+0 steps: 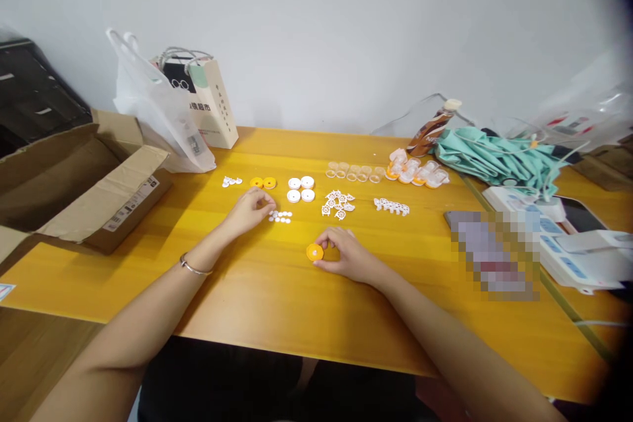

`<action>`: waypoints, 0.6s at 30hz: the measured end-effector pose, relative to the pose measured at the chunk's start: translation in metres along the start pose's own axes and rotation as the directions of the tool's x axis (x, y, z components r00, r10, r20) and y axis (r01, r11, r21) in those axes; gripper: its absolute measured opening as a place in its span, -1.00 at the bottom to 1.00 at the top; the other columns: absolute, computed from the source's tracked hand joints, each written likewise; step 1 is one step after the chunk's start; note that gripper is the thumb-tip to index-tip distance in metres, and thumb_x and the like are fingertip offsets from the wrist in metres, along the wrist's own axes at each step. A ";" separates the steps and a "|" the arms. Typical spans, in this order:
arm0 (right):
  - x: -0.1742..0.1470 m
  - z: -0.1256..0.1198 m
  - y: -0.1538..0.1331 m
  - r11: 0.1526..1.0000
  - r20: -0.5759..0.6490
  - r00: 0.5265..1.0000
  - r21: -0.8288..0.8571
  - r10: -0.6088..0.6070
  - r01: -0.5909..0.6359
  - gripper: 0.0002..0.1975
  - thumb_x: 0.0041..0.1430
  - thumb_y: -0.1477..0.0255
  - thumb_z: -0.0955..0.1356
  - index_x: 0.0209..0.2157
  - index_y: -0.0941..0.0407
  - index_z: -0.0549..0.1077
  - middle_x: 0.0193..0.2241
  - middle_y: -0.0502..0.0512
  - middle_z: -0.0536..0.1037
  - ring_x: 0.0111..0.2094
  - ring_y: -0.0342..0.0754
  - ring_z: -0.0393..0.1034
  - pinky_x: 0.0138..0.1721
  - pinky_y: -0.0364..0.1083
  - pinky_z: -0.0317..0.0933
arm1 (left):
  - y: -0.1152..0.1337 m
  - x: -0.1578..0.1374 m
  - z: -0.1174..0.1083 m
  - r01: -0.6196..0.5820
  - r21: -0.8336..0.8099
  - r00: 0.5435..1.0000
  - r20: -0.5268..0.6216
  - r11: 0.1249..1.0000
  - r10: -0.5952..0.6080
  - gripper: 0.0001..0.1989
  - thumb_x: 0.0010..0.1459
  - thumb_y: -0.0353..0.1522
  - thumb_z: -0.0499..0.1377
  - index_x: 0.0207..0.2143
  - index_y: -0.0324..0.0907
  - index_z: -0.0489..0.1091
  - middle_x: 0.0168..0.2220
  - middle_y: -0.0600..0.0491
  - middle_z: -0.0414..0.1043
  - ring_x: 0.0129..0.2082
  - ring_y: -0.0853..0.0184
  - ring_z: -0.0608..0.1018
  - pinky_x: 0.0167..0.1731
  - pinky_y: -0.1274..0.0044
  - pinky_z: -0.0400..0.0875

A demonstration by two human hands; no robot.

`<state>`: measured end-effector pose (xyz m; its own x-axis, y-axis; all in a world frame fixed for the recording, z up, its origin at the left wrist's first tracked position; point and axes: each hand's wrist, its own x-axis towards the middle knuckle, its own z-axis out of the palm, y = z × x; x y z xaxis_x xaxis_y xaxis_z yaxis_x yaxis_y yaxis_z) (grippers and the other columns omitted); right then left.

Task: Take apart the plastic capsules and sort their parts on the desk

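My right hand (346,254) grips a round orange-yellow cap (315,252) by its edge, its open side with a pale centre facing up. My left hand (251,210) is closed in a pinch at the left end of a group of small white discs (281,217); whatever lies between its fingertips is too small to make out. Behind that hand sit two yellow round caps (262,182) and several white round caps (301,189). Small white pieces with stems (231,181) lie farther left. White spoked plastic pieces (339,203) are heaped beyond my right hand.
White perforated pieces (391,206), clear cups (355,172) and clear-and-orange parts (416,170) lie toward the right. A cardboard box (133,194), plastic bag (165,119) and paper bag (215,105) stand left. A bottle (432,126), teal umbrella (494,155), blurred phone (489,254) and power strip (548,244) occupy the right.
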<state>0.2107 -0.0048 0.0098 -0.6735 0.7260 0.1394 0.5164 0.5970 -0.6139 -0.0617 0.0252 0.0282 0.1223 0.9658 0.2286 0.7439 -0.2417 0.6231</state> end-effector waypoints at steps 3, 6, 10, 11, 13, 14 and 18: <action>0.000 0.000 0.000 1.000 0.003 1.000 0.001 -0.002 0.002 -0.76 -0.02 0.32 0.38 -0.30 0.07 0.32 -0.36 0.01 0.42 -0.27 -0.07 0.31 -0.19 -0.04 0.07 | 0.017 -0.008 0.004 -0.152 -0.048 0.988 -0.036 0.987 0.150 -0.86 0.12 -0.34 0.09 -0.39 -0.22 0.39 -0.36 0.04 0.34 -0.33 0.37 0.39 -0.30 0.52 0.29; 0.001 0.000 0.000 1.000 0.007 1.000 0.002 -0.010 0.010 -0.76 -0.02 0.32 0.38 -0.29 0.07 0.32 -0.36 0.01 0.42 -0.27 -0.07 0.30 -0.20 -0.04 0.07 | 0.037 -0.021 0.015 -0.376 -0.118 0.913 0.123 0.919 0.389 -0.86 0.18 -0.35 0.06 -0.30 -0.21 0.37 -0.32 0.02 0.34 -0.29 0.38 0.40 -0.25 0.52 0.30; 0.001 0.000 0.000 1.000 -0.006 1.000 0.002 -0.022 0.022 -0.77 -0.01 0.32 0.38 -0.30 0.06 0.32 -0.37 0.00 0.41 -0.28 -0.08 0.29 -0.21 -0.06 0.07 | 0.052 -0.035 0.034 -0.580 -0.068 0.770 0.278 0.812 0.574 -0.84 0.21 -0.34 0.04 -0.26 -0.20 0.38 -0.33 0.02 0.37 -0.30 0.37 0.40 -0.26 0.51 0.27; 0.001 0.000 0.000 1.000 -0.010 1.000 0.001 -0.025 0.025 -0.77 -0.01 0.31 0.38 -0.31 0.06 0.32 -0.37 0.00 0.41 -0.28 -0.08 0.29 -0.21 -0.06 0.07 | 0.053 -0.037 0.038 -0.607 -0.031 0.759 0.276 0.794 0.590 -0.83 0.22 -0.33 0.03 -0.27 -0.19 0.38 -0.34 0.03 0.37 -0.32 0.38 0.39 -0.28 0.52 0.26; 0.001 0.000 0.000 1.000 -0.014 1.000 -0.002 -0.026 0.026 -0.77 -0.01 0.30 0.38 -0.32 0.06 0.32 -0.38 0.00 0.41 -0.29 -0.08 0.29 -0.22 -0.06 0.07 | 0.053 -0.039 0.043 -0.648 0.063 0.746 0.252 0.759 0.617 -0.80 0.24 -0.32 0.00 -0.30 -0.18 0.40 -0.36 0.03 0.37 -0.34 0.38 0.39 -0.32 0.52 0.23; 0.002 0.000 0.000 1.000 -0.013 1.000 -0.003 -0.025 0.025 -0.77 -0.02 0.29 0.38 -0.32 0.06 0.32 -0.38 0.00 0.41 -0.30 -0.08 0.29 -0.22 -0.06 0.07 | 0.053 -0.039 0.045 -0.664 0.112 0.740 0.238 0.739 0.629 -0.78 0.24 -0.31 -0.01 -0.31 -0.18 0.40 -0.38 0.04 0.37 -0.36 0.38 0.38 -0.34 0.52 0.22; 0.002 0.001 0.001 1.000 -0.020 1.000 -0.003 -0.019 0.019 -0.76 -0.03 0.29 0.39 -0.32 0.05 0.33 -0.38 -0.01 0.42 -0.31 -0.09 0.30 -0.24 -0.07 0.08 | 0.052 -0.037 0.043 -0.726 0.257 0.687 0.251 0.638 0.682 -0.74 0.27 -0.34 -0.05 -0.34 -0.20 0.39 -0.41 0.03 0.37 -0.40 0.40 0.37 -0.38 0.52 0.17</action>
<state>0.2093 -0.0028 0.0086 -0.6725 0.7211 0.1666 0.5049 0.6117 -0.6090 0.0012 -0.0193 0.0197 0.7559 0.5227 0.3942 0.5542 -0.8314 0.0395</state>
